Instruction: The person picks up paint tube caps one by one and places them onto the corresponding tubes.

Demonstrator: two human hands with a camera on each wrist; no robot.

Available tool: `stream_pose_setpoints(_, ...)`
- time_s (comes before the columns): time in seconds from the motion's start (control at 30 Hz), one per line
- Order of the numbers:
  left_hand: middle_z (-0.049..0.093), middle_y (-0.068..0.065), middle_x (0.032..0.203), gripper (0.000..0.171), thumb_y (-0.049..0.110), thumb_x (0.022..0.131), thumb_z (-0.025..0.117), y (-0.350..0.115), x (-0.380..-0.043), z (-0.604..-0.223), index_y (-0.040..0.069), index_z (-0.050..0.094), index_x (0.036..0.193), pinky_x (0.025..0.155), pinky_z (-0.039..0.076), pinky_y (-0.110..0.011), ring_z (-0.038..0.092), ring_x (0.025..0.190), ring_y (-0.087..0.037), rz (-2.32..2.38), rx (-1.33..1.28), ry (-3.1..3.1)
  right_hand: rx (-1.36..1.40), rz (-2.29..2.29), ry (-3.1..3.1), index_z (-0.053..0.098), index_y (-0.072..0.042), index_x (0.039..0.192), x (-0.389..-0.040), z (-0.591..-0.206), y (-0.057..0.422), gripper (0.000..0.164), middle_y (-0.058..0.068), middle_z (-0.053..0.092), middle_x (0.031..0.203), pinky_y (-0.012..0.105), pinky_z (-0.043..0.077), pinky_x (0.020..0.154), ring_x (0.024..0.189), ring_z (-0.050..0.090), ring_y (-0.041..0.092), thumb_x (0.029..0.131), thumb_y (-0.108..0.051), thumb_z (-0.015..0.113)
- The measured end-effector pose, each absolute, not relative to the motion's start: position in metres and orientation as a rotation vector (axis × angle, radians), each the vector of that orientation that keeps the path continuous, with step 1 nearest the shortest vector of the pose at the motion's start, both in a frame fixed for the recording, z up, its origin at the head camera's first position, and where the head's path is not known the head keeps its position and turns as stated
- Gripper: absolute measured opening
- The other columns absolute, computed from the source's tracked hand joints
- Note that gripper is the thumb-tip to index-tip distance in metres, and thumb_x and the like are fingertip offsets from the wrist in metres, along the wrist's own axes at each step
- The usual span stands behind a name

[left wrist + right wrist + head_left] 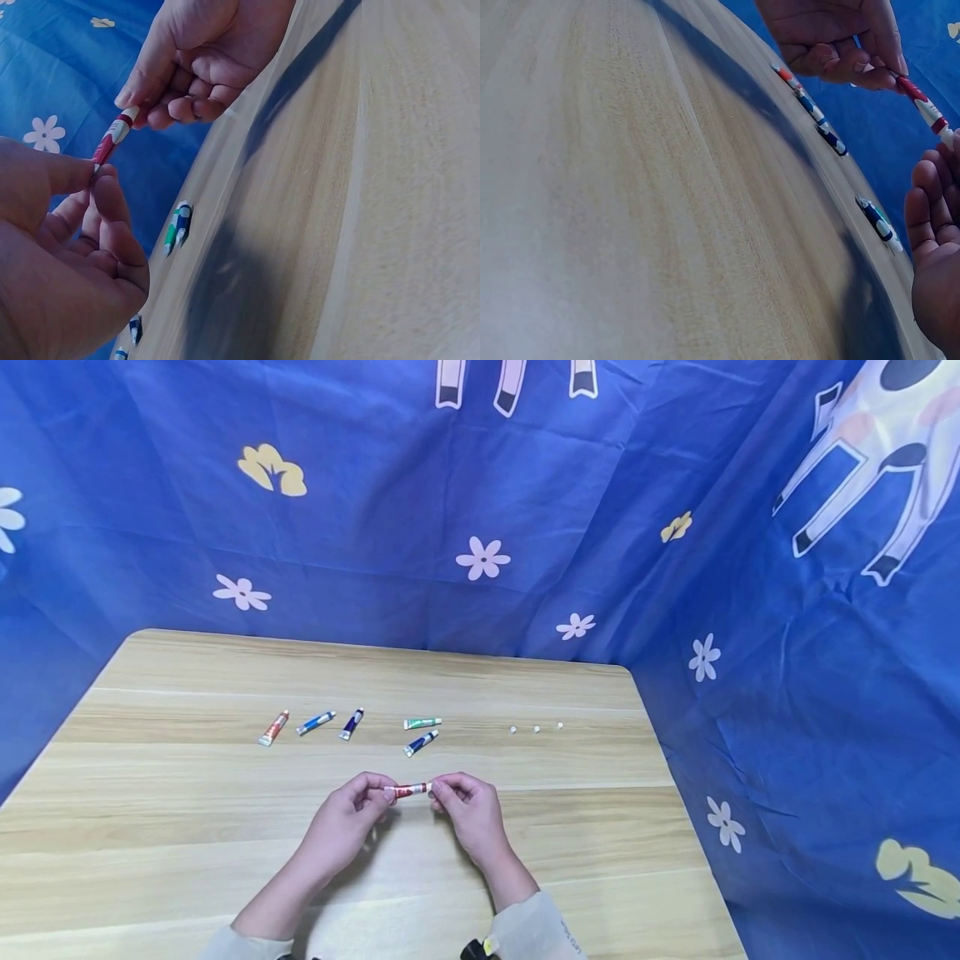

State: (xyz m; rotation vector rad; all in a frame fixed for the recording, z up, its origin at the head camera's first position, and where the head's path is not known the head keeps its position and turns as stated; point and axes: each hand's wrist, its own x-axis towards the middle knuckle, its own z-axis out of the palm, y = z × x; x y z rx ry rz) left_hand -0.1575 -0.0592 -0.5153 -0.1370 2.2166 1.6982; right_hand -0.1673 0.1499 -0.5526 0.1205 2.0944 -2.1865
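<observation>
A small red and white paint tube (410,790) is held level between both hands, above the near middle of the table. My left hand (348,818) pinches its flat tail end between thumb and fingers. At the other end, the thumb and fingers of my right hand (472,817) pinch the white cap (946,138). The left wrist view shows the tube's red and white body (111,141) between the two sets of fingertips. Just beyond the hands lie a dark blue tube (422,743) and a green tube (423,723).
Farther left on the wooden table (187,793) lie an orange-red tube (274,727), a light blue tube (316,723) and a dark violet-blue tube (352,724). Three small white pieces (536,729) sit in a row on the right. A blue patterned cloth (375,527) hangs behind the table.
</observation>
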Motion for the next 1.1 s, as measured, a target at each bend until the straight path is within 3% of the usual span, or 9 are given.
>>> stream_pose_setpoints(0.5, 0.067, -0.008, 0.095, 0.022, 0.023, 0.109, 0.065, -0.0574, -0.1566, -0.5146, 0.008, 0.067, 0.125, 0.06, 0.053, -0.03, 0.06, 0.071, -0.02, 1.708, -0.119, 2.202, 0.116, -2.078, 2.222, 0.073, 0.009, 0.093, -0.165, -0.5548, 0.146, 0.031, 0.029, 0.072, 0.088, 0.018, 0.056, 0.069, 0.07, 0.062, 0.009, 0.107, -0.018, 0.069)
stream_pose_setpoints(0.7, 0.07, -0.01, 0.104, 0.021, 0.023, 0.109, 0.065, -0.0564, -0.1561, -0.5148, 0.009, 0.068, 0.124, 0.065, 0.054, -0.031, 0.061, 0.079, -0.022, 1.681, -0.09, 2.223, 0.087, -2.001, 2.349, 0.07, 0.011, 0.082, -0.1649, -0.5558, 0.1451, 0.04, 0.011, 0.072, 0.092, 0.021, 0.054, 0.088, 0.086, 0.063, 0.007, 0.108, -0.019, 0.066)
stream_pose_setpoints(0.8, 0.069, -0.011, 0.103, 0.02, 0.022, 0.11, 0.064, -0.056, -0.1556, -0.5145, 0.008, 0.067, 0.124, 0.062, 0.055, -0.032, 0.061, 0.078, -0.022, 1.686, -0.078, 2.21, 0.082, -1.969, 2.396, 0.068, 0.011, 0.077, -0.1648, -0.5562, 0.1451, 0.046, 0.011, 0.072, 0.095, 0.025, 0.051, 0.097, 0.093, 0.063, 0.007, 0.109, -0.022, 0.065)
stream_pose_setpoints(1.1, 0.07, -0.012, 0.106, 0.019, 0.022, 0.11, 0.065, -0.0557, -0.1562, -0.5157, 0.009, 0.068, 0.123, 0.068, 0.055, -0.032, 0.063, 0.083, -0.022, 1.674, -0.065, 2.21, 0.113, -1.985, 2.357, 0.065, 0.011, 0.076, -0.1646, -0.5558, 0.1449, 0.046, 0.007, 0.069, 0.095, 0.027, 0.048, 0.1, 0.095, 0.062, 0.01, 0.109, -0.021, 0.064)
